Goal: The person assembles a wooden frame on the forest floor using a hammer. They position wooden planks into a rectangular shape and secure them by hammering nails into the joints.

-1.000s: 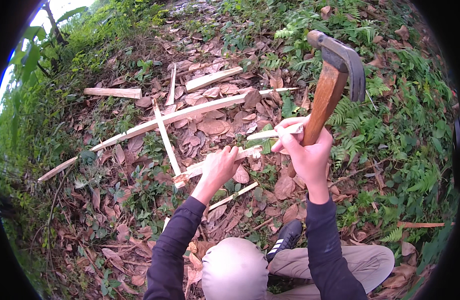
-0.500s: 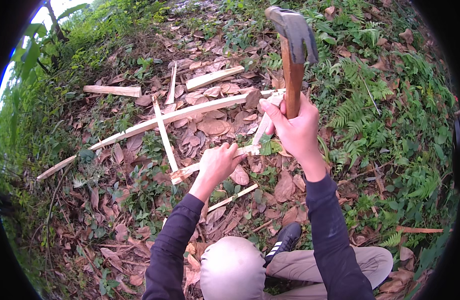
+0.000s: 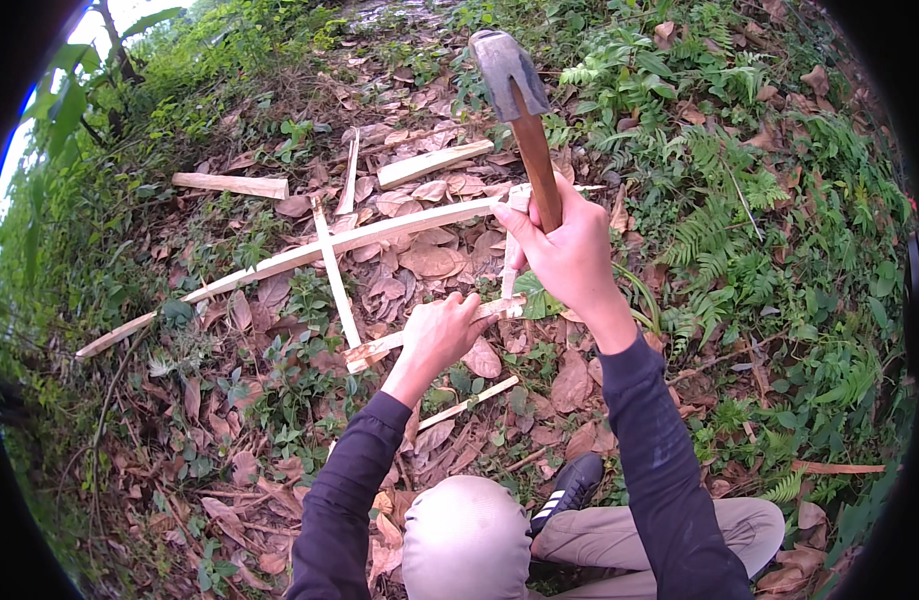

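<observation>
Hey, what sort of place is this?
Outdoors, probably woodland or an overgrown plot: fallen leaves lie all around, ferns grow on the right, and a thin trunk stands at upper left.

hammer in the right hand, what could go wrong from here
The right hand grips both the hammer and a short strip, so either might slip. The left hand holds the lower strip near where the two strips appear to meet, so a stray blow could catch it. The lower strip's right end looks rough and might split.
</observation>
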Demonstrator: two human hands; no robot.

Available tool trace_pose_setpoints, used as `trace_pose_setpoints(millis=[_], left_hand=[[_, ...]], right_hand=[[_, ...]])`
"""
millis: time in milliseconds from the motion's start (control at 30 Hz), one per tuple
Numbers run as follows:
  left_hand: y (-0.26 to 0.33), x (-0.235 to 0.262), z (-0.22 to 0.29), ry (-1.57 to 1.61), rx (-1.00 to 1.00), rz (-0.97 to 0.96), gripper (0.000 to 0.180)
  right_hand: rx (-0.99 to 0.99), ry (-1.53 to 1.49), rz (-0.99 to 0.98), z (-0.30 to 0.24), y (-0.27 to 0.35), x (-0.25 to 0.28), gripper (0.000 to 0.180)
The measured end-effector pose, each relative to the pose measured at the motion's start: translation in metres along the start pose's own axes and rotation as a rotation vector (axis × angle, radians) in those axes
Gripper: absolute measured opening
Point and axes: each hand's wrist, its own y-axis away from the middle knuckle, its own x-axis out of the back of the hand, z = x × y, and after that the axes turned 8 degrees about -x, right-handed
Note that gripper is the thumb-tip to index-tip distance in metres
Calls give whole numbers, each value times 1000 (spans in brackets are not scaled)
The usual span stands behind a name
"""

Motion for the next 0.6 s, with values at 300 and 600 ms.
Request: trace_pose_setpoints(millis=[300, 600], left_hand=[[-2, -1, -1, -3, -26, 52, 42], [-2, 2, -2, -2, -23, 47, 41]], right_hand=[[37, 72, 4, 1, -6, -4, 24], [46, 75, -4, 0, -12, -9, 26]])
